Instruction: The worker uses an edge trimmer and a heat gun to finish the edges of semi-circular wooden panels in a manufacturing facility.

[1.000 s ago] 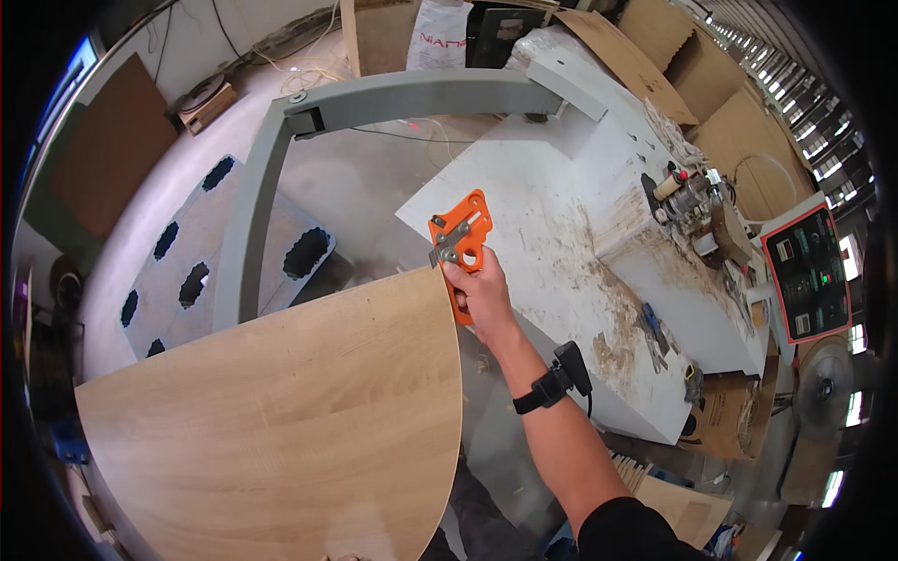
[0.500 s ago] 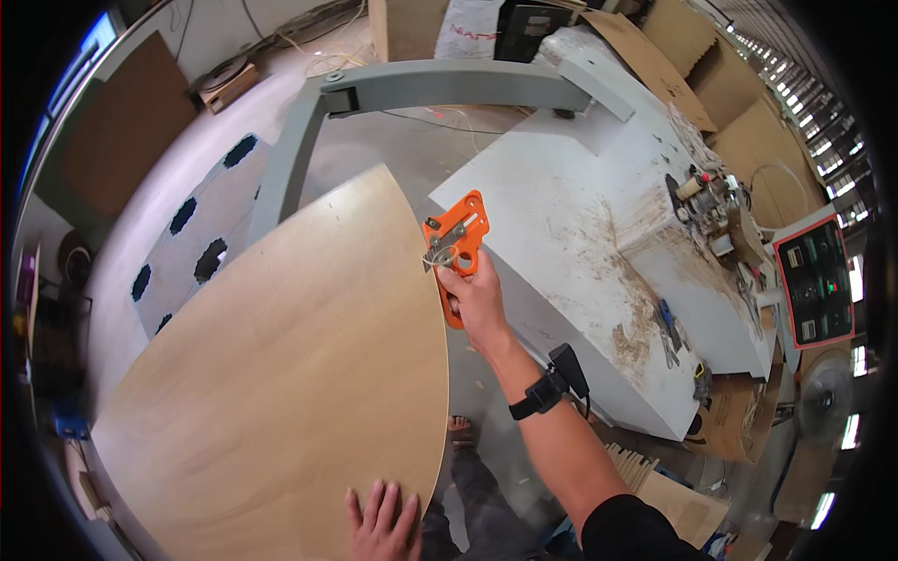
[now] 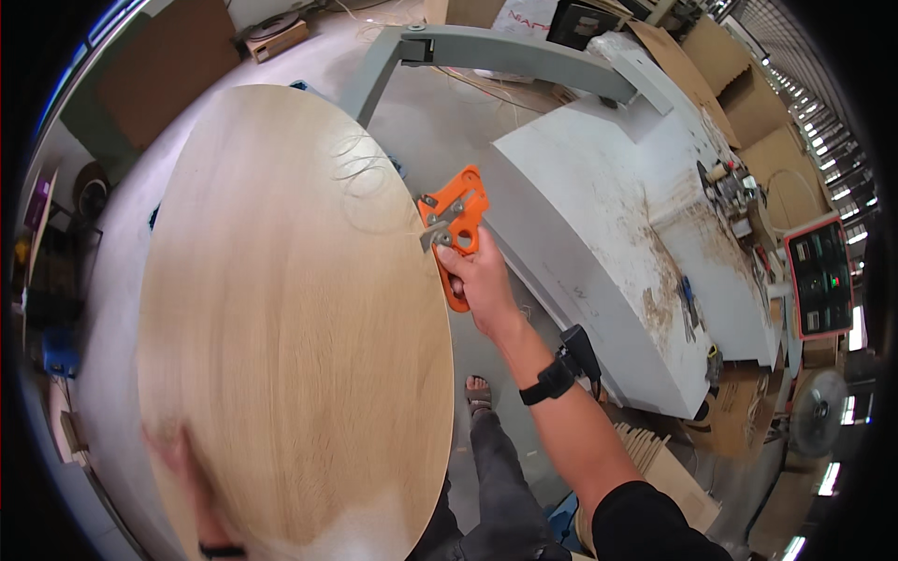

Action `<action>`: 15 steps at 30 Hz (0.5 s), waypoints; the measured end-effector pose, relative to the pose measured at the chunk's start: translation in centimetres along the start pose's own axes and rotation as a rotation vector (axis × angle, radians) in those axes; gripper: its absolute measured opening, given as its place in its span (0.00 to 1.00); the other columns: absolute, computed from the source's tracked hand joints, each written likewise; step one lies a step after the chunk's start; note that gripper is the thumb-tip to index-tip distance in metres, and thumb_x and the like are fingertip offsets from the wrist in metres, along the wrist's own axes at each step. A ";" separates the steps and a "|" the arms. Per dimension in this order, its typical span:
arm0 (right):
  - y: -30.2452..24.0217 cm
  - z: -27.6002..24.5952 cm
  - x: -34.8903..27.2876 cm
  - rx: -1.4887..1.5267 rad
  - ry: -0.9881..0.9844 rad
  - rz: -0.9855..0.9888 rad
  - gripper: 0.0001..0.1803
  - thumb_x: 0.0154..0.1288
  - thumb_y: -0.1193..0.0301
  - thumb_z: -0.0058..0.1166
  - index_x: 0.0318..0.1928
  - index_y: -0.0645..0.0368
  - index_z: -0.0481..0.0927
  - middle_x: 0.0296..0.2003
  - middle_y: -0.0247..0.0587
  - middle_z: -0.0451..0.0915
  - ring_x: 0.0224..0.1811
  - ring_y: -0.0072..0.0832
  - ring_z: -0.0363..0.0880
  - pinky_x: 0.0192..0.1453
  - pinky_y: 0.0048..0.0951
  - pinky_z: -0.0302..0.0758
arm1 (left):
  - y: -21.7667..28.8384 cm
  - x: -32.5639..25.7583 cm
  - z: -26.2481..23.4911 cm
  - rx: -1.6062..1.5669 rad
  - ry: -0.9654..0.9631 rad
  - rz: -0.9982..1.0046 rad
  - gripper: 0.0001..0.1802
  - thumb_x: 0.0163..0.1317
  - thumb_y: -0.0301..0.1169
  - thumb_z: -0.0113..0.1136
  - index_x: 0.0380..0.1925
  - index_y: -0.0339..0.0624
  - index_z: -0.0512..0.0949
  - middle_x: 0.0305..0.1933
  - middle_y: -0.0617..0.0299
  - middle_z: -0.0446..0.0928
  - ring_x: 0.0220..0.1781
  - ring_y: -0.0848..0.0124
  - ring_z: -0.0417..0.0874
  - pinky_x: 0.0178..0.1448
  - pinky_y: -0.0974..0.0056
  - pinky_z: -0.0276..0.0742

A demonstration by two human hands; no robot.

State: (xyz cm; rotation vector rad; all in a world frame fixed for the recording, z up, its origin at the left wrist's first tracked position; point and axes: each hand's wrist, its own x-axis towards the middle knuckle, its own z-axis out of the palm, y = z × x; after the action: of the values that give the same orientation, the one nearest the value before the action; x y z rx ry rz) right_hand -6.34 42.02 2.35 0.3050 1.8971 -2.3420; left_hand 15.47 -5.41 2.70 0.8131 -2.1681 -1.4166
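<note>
A large oval wood-grain board [image 3: 299,309] fills the middle of the head view. My right hand [image 3: 482,280] is closed around an orange hand-held edge trimmer [image 3: 458,217] with metal blades, set against the board's right edge. From the trimmer a thin, clear curled shaving [image 3: 358,178] trails over the board's surface. At the lower left, my left hand [image 3: 176,453] is at the board's left rim. Motion smears its fingers, so their shape does not show.
Right of the board stands a large white machine [image 3: 599,252] strewn with dust and tools, with a control panel [image 3: 820,278] beyond. A grey curved beam [image 3: 514,58] spans the far side. Cardboard [image 3: 730,397] lies at the lower right.
The board has turned, and its oval end now points away with the wood-grain face showing. My left hand has moved from the near edge to the left rim. A curled shaving now trails from the trimmer.
</note>
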 end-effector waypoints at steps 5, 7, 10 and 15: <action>1.0 -0.4 1.1 -0.021 0.037 -0.035 0.11 0.65 0.73 0.59 0.45 0.58 0.72 0.32 0.30 0.76 0.23 0.13 0.67 0.25 0.18 0.66 | -9.0 -7.4 -27.7 0.323 -0.136 -0.725 0.27 0.70 0.48 0.54 0.59 0.46 0.60 0.54 0.51 0.64 0.52 0.60 0.69 0.56 0.55 0.66; -0.1 0.0 0.9 -0.101 0.032 -0.076 0.10 0.65 0.74 0.58 0.43 0.57 0.71 0.32 0.29 0.76 0.24 0.14 0.67 0.26 0.19 0.66 | -9.5 -8.8 -31.2 0.301 -0.163 -0.866 0.19 0.69 0.47 0.55 0.49 0.47 0.66 0.42 0.56 0.66 0.41 0.64 0.70 0.46 0.59 0.67; 0.0 -0.8 -2.1 -0.043 -0.027 0.017 0.09 0.66 0.74 0.56 0.42 0.57 0.71 0.32 0.29 0.75 0.24 0.14 0.67 0.26 0.19 0.66 | -11.2 -12.0 -32.3 0.177 -0.228 -0.956 0.13 0.69 0.46 0.56 0.33 0.49 0.77 0.24 0.64 0.70 0.24 0.71 0.71 0.31 0.65 0.67; 0.9 -2.5 -9.4 -0.030 0.040 -0.013 0.09 0.67 0.71 0.56 0.43 0.55 0.69 0.28 0.28 0.73 0.20 0.13 0.62 0.24 0.18 0.62 | -7.6 -21.3 -23.5 0.004 -0.004 -1.003 0.21 0.70 0.52 0.55 0.20 0.57 0.75 0.10 0.78 0.53 0.10 0.79 0.48 0.16 0.69 0.43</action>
State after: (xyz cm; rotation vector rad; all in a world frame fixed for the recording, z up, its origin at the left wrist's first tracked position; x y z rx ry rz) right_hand 3.22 43.87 3.17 0.3399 1.9559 -2.3299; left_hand 47.85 -9.24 4.19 2.0646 -1.7823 -1.7927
